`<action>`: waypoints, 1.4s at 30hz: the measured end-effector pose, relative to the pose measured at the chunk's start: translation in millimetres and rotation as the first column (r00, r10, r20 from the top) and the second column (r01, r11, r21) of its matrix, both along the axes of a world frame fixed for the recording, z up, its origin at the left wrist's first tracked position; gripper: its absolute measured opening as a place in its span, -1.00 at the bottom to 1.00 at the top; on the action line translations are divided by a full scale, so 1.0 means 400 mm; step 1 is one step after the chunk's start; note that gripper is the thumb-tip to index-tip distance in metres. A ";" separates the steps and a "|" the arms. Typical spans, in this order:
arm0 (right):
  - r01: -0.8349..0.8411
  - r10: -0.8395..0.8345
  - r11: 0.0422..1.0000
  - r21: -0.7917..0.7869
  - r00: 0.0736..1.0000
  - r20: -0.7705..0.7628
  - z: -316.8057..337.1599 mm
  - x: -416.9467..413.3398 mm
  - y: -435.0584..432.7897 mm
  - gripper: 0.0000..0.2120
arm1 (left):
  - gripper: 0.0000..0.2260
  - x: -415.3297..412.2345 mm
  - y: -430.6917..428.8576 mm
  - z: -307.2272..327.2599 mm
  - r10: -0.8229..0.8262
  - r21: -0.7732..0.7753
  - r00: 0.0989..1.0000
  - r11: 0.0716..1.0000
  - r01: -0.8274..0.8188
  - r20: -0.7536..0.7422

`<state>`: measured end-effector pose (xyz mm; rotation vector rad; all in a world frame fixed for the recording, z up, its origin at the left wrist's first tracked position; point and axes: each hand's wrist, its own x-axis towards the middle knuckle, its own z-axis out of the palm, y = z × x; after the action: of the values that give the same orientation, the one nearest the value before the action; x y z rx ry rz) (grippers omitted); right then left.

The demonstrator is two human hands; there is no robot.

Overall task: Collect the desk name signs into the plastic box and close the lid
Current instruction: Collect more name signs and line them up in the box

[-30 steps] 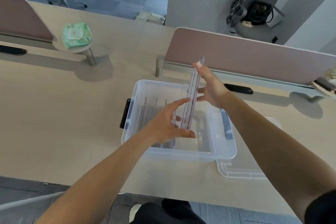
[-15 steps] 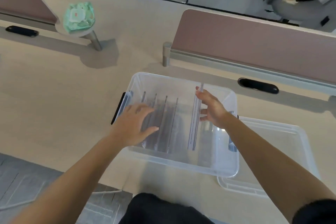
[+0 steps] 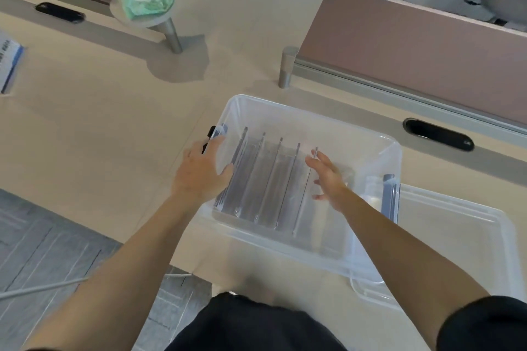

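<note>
Both hands open at frame centre: left hand [image 3: 201,175] on plastic box [image 3: 368,262] left rim, right hand [image 3: 328,177] inside beside upright name signs [image 3: 273,179], lid [image 3: 456,225] lower right.

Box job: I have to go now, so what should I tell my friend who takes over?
Left hand: open, resting on the box's left edge against the leftmost sign.
Right hand: open, inside the box, fingertips at the rightmost sign; not gripping it.
Signs: five stand on edge in a row in the box.
Lid: off, lying on the desk to the right, partly under the box.
Done: those signs are in.
Left: check the desk for more signs, then put the lid on and close it.
</note>
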<state>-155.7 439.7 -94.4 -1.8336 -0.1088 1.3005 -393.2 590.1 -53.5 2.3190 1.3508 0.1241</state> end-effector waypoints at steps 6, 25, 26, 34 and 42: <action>0.014 -0.014 0.999 -0.035 1.000 0.012 -0.029 0.005 -0.012 -0.37 | -0.42 -0.002 -0.004 0.004 0.002 -0.030 1.000 1.000 -0.002 -0.009; -0.007 -0.009 0.987 -0.158 0.995 -0.100 0.026 -0.013 -0.136 -0.46 | -0.47 -0.005 0.008 -0.008 -0.017 -0.010 0.998 1.000 0.018 0.055; -0.027 0.012 0.987 -0.160 0.996 -0.093 0.023 -0.017 -0.141 -0.48 | -0.47 -0.005 0.010 -0.011 -0.020 -0.010 0.998 1.000 0.021 0.059; -0.038 0.027 0.998 -0.054 0.979 -0.201 -0.014 -0.029 -0.132 -0.49 | -0.48 -0.004 0.008 -0.013 -0.026 0.004 0.998 1.000 0.026 0.051; -0.039 0.037 0.999 -0.007 0.981 -0.191 -0.036 -0.032 -0.122 -0.53 | -0.49 -0.006 0.011 -0.014 -0.024 -0.002 0.998 1.000 0.024 0.058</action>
<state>-168.5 391.0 -108.9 -1.7128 -0.0330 1.4989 -395.4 594.7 -59.0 2.3106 1.2931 0.1811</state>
